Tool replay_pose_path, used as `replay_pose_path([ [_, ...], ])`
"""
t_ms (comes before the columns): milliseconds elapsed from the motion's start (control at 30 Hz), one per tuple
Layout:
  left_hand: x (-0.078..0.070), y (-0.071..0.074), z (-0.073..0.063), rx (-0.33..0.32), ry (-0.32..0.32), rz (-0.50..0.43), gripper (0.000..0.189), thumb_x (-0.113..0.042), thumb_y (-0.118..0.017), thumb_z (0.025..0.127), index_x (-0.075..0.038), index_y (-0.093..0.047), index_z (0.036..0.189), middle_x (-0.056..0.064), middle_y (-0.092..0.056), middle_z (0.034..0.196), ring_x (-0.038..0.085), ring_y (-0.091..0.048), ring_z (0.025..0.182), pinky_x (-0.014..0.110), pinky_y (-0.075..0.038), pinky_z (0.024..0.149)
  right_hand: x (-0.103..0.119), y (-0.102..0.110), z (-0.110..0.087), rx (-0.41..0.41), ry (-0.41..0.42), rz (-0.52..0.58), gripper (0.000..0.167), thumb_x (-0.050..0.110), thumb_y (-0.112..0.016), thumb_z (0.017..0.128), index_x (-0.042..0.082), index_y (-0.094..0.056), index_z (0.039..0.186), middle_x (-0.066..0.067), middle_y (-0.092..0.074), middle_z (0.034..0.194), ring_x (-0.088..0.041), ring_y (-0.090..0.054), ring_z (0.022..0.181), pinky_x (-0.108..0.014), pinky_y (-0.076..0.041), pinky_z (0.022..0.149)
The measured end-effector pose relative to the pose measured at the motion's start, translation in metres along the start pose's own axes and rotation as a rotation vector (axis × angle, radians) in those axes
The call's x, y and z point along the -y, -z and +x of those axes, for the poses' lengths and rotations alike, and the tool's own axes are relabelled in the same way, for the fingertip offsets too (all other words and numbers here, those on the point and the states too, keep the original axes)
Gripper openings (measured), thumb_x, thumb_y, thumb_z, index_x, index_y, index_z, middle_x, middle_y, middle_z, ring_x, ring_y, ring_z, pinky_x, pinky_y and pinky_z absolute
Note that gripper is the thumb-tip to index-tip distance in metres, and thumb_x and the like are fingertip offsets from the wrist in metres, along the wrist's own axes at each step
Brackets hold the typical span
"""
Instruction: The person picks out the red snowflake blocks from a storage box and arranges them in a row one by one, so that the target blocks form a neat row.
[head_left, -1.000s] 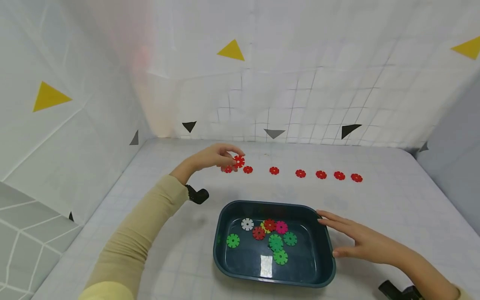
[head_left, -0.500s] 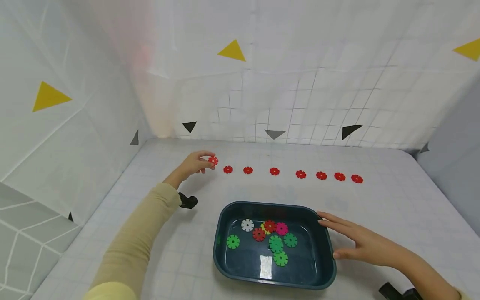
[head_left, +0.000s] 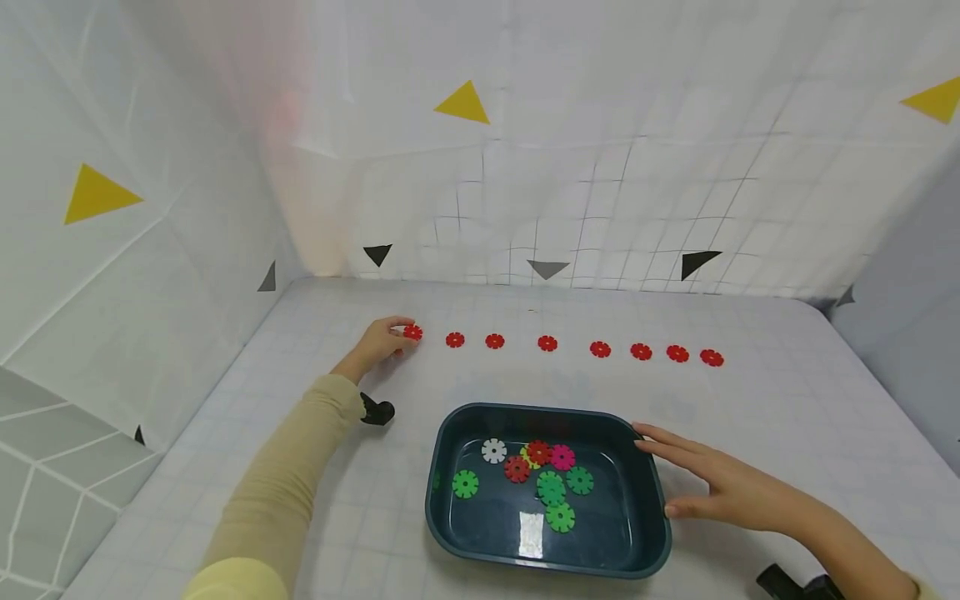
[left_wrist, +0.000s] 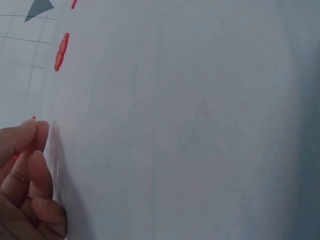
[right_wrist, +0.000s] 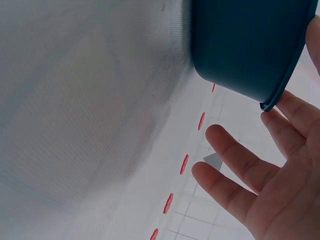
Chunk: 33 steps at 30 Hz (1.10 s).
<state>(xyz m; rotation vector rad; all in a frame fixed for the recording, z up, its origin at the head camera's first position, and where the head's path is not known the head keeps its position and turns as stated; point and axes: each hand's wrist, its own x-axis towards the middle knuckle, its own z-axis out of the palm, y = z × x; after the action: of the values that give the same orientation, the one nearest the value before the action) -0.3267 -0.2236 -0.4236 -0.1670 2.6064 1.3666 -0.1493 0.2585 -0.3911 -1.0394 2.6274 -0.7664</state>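
My left hand [head_left: 378, 340] is at the back left of the table, pinching a red notched plastic disc [head_left: 412, 332] between thumb and fingers. In the left wrist view my fingers [left_wrist: 41, 175] hide most of that disc. To its right, several matching red discs [head_left: 547, 343] lie flat in a spaced row. My right hand [head_left: 731, 483] has its fingers spread and touches the right rim of a dark teal bin [head_left: 480, 533]. The right wrist view shows the bin's outer wall [right_wrist: 250, 45] with fingertips at its rim. Inside lie green discs [head_left: 466, 483], a white disc [head_left: 493, 451] and others.
The bin also contains red discs [head_left: 517, 469], a pink disc [head_left: 562, 457] and a partly covered yellow one. White sheeting [head_left: 600, 167] with yellow and black triangles encloses the white table [head_left: 360, 492] at the back and sides. A black wrist mount [head_left: 377, 411] hangs below my left wrist.
My left hand has carried its red disc leftward past the end of the row, then lowered it toward the table. My right hand and the bin have stayed put.
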Motion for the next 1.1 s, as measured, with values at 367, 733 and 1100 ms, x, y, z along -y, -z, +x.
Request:
replay_pose_path([
  [367, 0.0038, -0.0073, 0.0036, -0.023, -0.067, 0.177, 0.045, -0.015, -0.067, 0.083, -0.006, -0.054, 0.125, 0.017, -0.056, 0.109, 0.020, -0.052, 0.084, 0.026, -0.044, 0.069, 0.0006, 0.0000, 0.0004, 0.005, -0.011, 0.001, 0.069, 0.044, -0.065, 0.079, 0.021, -0.039, 0.139, -0.006, -0.033, 0.145, 0.024, -0.015, 0.119, -0.039, -0.051, 0.078],
  [733, 0.0014, -0.0100, 0.0005, -0.046, -0.059, 0.267, 0.043, -0.021, -0.063, 0.086, -0.006, -0.056, 0.125, 0.018, -0.054, 0.121, 0.028, -0.048, 0.102, 0.039, -0.041, 0.087, 0.0015, -0.0003, 0.0010, 0.002, -0.011, 0.013, 0.069, 0.044, -0.065, 0.079, 0.022, -0.039, 0.139, -0.006, -0.033, 0.145, 0.023, -0.015, 0.119, -0.042, -0.050, 0.078],
  [1100, -0.0012, -0.0096, -0.0008, -0.057, -0.040, 0.267, 0.042, -0.022, -0.064, 0.085, -0.007, -0.057, 0.124, 0.017, -0.054, 0.121, 0.028, -0.048, 0.104, 0.040, -0.040, 0.088, 0.0022, -0.0012, 0.0010, -0.004, -0.007, 0.037, 0.069, 0.043, -0.066, 0.079, 0.021, -0.040, 0.139, -0.008, -0.034, 0.145, 0.022, -0.017, 0.119, -0.045, -0.050, 0.077],
])
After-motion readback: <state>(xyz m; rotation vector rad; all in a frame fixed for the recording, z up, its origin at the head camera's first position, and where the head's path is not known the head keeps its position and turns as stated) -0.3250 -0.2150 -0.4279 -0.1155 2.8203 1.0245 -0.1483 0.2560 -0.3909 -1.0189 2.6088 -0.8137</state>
